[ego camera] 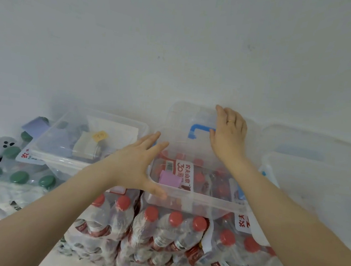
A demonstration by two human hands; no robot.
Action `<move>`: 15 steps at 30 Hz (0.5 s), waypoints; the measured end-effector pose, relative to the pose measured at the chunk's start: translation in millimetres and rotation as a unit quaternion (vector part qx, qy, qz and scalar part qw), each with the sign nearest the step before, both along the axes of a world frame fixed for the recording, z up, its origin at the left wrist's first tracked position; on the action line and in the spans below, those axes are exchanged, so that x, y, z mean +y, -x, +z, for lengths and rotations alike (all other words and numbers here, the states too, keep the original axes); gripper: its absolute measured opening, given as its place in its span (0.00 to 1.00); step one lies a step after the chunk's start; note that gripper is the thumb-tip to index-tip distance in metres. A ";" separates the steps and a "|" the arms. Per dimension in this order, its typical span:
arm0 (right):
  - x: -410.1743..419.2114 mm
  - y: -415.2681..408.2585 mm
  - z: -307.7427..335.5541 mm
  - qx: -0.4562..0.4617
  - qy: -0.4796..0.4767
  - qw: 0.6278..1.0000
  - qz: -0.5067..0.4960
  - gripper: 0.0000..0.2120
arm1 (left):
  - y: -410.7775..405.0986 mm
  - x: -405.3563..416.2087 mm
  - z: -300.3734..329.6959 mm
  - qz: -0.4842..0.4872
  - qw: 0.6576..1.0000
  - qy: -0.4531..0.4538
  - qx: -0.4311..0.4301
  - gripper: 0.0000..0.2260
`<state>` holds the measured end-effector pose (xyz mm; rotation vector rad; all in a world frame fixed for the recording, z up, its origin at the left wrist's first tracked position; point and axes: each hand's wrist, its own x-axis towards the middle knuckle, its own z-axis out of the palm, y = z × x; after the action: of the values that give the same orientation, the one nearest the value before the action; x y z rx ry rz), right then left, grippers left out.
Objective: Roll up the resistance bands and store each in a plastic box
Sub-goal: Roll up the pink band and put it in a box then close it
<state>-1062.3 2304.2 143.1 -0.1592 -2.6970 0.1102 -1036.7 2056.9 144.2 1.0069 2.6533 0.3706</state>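
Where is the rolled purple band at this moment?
In the head view, the purple band lies inside the middle clear box, at its left end, just right of the left hand. The box rests on packs of red-capped bottles.

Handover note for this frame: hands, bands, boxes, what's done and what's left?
Left hand: open, at the left rim of the middle clear box.
Right hand: on the raised lid, beside its blue handle.
Rolled purple band: inside the middle box, which sits on packs of red-capped bottles.
Done: this band is boxed.
Left: shut the lid. The other boxes' contents are unclear.
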 end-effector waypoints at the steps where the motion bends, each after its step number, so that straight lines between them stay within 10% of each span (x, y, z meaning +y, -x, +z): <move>1: -1.2 0.9 0.7 0.015 0.000 1.000 -0.002 0.27 | -0.3 -0.8 -0.7 -0.003 1.000 0.007 0.002 0.61; 11: 2.8 0.2 31.3 -0.030 -0.025 0.998 0.043 0.08 | -4.0 -0.5 -5.7 0.012 1.000 -0.013 0.021 0.61; 15: -9.5 -25.3 58.3 0.090 -0.028 0.994 0.060 0.06 | -1.9 -0.4 -2.1 0.017 0.999 -0.030 0.006 0.63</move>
<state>-1037.0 2294.7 201.5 0.0297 -2.5245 0.0816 -1034.8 2056.5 142.2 0.9869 2.6879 0.4548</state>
